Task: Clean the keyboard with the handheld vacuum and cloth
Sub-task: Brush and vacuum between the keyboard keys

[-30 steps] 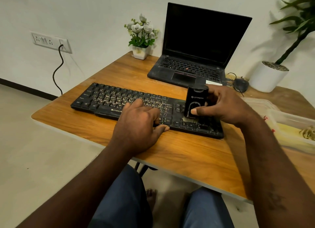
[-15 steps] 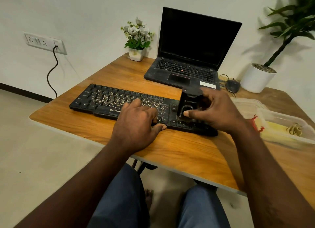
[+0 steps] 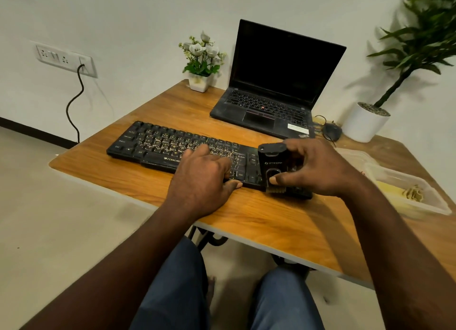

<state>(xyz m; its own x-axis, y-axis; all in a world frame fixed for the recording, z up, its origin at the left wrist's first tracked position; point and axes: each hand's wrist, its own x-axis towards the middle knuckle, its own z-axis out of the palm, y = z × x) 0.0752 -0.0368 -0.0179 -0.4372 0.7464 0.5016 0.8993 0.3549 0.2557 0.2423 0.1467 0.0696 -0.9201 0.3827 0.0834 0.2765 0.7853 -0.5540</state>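
A black keyboard [image 3: 162, 144] with pale crumbs among its keys lies across the wooden table [image 3: 259, 218]. My right hand [image 3: 318, 169] grips a small black handheld vacuum [image 3: 274, 164], upright, its brush end down on the keyboard's right end. The thumb lies across the vacuum's front. My left hand [image 3: 204, 179] rests on the keyboard's middle front edge, fingers on the keys and thumb along the rim. No cloth is visible.
An open black laptop [image 3: 276, 87] stands behind the keyboard, with a small flower pot [image 3: 199, 82] to its left. A mouse [image 3: 332, 131] and a white potted plant [image 3: 365, 122] sit at the back right. A clear plastic container [image 3: 407, 194] lies at the right edge.
The vacuum in my right hand has slid slightly toward the keyboard's near edge. The camera view shifted a little. My left hand stays in place.
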